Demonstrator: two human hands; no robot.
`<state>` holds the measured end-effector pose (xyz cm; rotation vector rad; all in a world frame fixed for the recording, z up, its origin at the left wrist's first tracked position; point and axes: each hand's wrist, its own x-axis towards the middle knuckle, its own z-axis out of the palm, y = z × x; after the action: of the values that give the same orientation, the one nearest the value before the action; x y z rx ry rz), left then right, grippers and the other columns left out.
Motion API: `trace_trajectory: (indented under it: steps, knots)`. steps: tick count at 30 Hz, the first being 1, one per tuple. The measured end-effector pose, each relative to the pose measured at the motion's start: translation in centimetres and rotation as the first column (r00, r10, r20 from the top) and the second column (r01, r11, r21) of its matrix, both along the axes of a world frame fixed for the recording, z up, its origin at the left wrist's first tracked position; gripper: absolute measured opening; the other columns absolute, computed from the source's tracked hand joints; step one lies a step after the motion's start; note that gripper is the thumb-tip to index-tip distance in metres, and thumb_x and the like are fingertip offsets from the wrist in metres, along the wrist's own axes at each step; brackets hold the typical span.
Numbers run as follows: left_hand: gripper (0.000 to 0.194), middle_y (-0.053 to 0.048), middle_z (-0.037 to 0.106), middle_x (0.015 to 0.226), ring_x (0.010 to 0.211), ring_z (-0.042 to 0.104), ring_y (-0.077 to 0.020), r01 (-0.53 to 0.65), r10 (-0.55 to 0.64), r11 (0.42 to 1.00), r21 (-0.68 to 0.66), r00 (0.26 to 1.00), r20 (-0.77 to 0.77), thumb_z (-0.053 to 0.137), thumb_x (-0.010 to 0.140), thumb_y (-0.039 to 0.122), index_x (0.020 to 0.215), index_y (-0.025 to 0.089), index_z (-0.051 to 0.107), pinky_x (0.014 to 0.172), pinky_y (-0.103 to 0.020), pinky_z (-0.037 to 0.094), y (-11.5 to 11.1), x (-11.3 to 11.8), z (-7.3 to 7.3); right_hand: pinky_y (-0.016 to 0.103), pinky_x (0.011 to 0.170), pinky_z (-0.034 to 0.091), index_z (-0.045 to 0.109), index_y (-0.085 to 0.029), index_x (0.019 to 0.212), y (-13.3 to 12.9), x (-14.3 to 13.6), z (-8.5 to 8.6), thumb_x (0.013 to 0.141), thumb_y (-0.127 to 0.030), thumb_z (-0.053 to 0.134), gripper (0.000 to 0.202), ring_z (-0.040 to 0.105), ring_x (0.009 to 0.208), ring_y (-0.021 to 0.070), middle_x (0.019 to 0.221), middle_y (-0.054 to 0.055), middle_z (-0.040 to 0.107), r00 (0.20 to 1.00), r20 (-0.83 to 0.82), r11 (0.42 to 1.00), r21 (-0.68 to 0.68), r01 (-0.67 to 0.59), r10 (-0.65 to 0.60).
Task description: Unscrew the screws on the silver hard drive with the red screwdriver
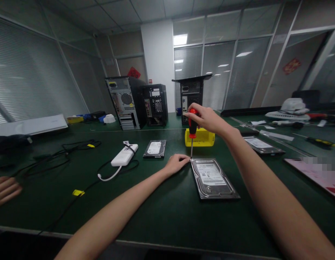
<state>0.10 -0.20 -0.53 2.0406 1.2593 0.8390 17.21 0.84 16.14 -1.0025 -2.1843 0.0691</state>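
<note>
My right hand [201, 117] is wrapped round the red and black handle of a screwdriver [193, 126]. The screwdriver stands upright, its tip at the far left corner of a silver hard drive [210, 177] lying flat with its label up. My left hand [176, 164] has its fingers pinched together at that same corner, beside the tip. Whatever is between those fingertips, if anything, is too small to make out. Just behind the drive sits a yellow open box [210, 139].
A second hard drive [155, 148], a white power strip [125, 155] and black cables [72, 148] lie to the left. Another person's hand [6, 190] is at the left edge. Computer cases [126, 104] stand behind. On the right are another drive [261, 145] and a pink board [313, 175].
</note>
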Motion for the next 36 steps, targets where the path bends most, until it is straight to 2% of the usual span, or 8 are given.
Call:
trace_trajectory:
  steps: [11, 14, 16, 18, 21, 23, 29, 36]
  knots:
    - [0.032, -0.007, 0.071, 0.112, 0.107, 0.063, -0.0223, 0.006, -0.006, 1.000, -0.018, 1.000, 0.001, 0.052, 0.087, 0.035, 0.103, 0.016, 0.072, 0.094, -0.029, 0.045, 0.0, -0.1, 0.1, 0.027, 0.053, 0.042, 0.049, -0.020, 0.089, -0.3, 0.0, -0.1, 0.090, -0.051, 0.043, 0.031, 0.054, 0.047, 0.0126, 0.073, 0.003, 0.057, 0.996, -0.087, 0.998, -0.050, -0.026, 0.021]
    - [0.036, -0.006, 0.068, 0.118, 0.113, 0.059, -0.0233, 0.055, -0.055, 0.997, -0.048, 0.998, -0.011, 0.054, 0.086, 0.038, 0.112, 0.018, 0.068, 0.101, -0.032, 0.039, -0.6, -0.1, 0.8, 0.028, 0.052, 0.044, 0.050, -0.019, 0.093, -0.1, 0.4, -0.1, 0.092, -0.048, 0.041, 0.030, 0.056, 0.047, 0.0128, 0.074, 0.003, 0.058, 0.996, -0.089, 0.998, -0.058, -0.024, 0.018]
    - [0.052, -0.006, 0.065, 0.123, 0.121, 0.053, -0.0244, 0.114, -0.118, 0.991, -0.077, 0.992, -0.047, 0.054, 0.085, 0.042, 0.132, 0.020, 0.053, 0.110, -0.038, 0.027, -1.4, 0.0, 1.5, 0.028, 0.052, 0.046, 0.051, -0.019, 0.096, 0.1, 0.6, -0.1, 0.092, -0.045, 0.040, 0.029, 0.056, 0.048, 0.0128, 0.076, 0.004, 0.058, 0.996, -0.088, 0.997, -0.067, -0.027, 0.021]
    - [0.077, -0.009, 0.056, 0.134, 0.133, 0.040, -0.0288, 0.113, -0.130, 0.987, -0.115, 0.981, -0.147, 0.056, 0.081, 0.053, 0.146, 0.020, 0.031, 0.114, -0.046, 0.015, -2.4, 0.2, 2.3, 0.028, 0.051, 0.047, 0.053, -0.018, 0.099, 0.2, 0.7, -0.1, 0.093, -0.043, 0.040, 0.028, 0.057, 0.050, 0.0128, 0.081, 0.005, 0.059, 0.995, -0.093, 0.995, -0.085, -0.046, 0.038]
    - [0.126, -0.016, 0.038, 0.148, 0.141, 0.020, -0.0356, 0.097, -0.141, 0.979, -0.179, 0.958, -0.250, 0.068, 0.061, 0.068, 0.151, 0.012, 0.000, 0.114, -0.049, 0.010, -3.6, 0.5, 3.3, 0.027, 0.050, 0.047, 0.054, -0.017, 0.101, 0.2, 0.8, 0.0, 0.092, -0.042, 0.041, 0.029, 0.057, 0.055, 0.0135, 0.085, 0.007, 0.059, 0.993, -0.097, 0.991, -0.106, -0.077, 0.066]
    - [0.140, -0.017, 0.032, 0.151, 0.142, 0.013, -0.0379, 0.099, -0.156, 0.972, -0.214, 0.951, -0.265, 0.070, 0.053, 0.072, 0.149, 0.011, -0.011, 0.114, -0.051, 0.009, -4.0, 0.6, 3.6, 0.027, 0.051, 0.048, 0.054, -0.017, 0.103, 0.1, 0.8, 0.1, 0.093, -0.041, 0.040, 0.030, 0.057, 0.058, 0.0141, 0.084, 0.006, 0.058, 0.992, -0.097, 0.988, -0.124, -0.097, 0.085]
    - [0.141, -0.014, 0.033, 0.151, 0.143, 0.009, -0.0377, 0.126, -0.185, 0.962, -0.243, 0.953, -0.240, 0.069, 0.053, 0.073, 0.149, 0.013, -0.015, 0.114, -0.053, 0.006, -3.8, 0.4, 3.6, 0.031, 0.068, 0.049, 0.053, -0.015, 0.118, -0.5, 0.9, 0.2, 0.095, -0.036, 0.036, 0.035, 0.057, 0.075, 0.0170, 0.089, 0.007, 0.057, 0.987, -0.076, 0.985, -0.093, -0.145, 0.138]
    - [0.131, -0.013, 0.036, 0.149, 0.142, 0.014, -0.0372, 0.109, -0.156, 0.969, -0.220, 0.965, -0.210, 0.069, 0.057, 0.070, 0.151, 0.016, -0.005, 0.114, -0.051, 0.006, -3.4, 0.4, 3.0, 0.034, 0.077, 0.047, 0.047, -0.014, 0.126, 0.1, 1.2, -0.4, 0.096, -0.037, 0.034, 0.041, 0.055, 0.086, 0.0195, 0.094, 0.008, 0.056, 0.983, -0.122, 0.983, -0.106, -0.148, 0.134]
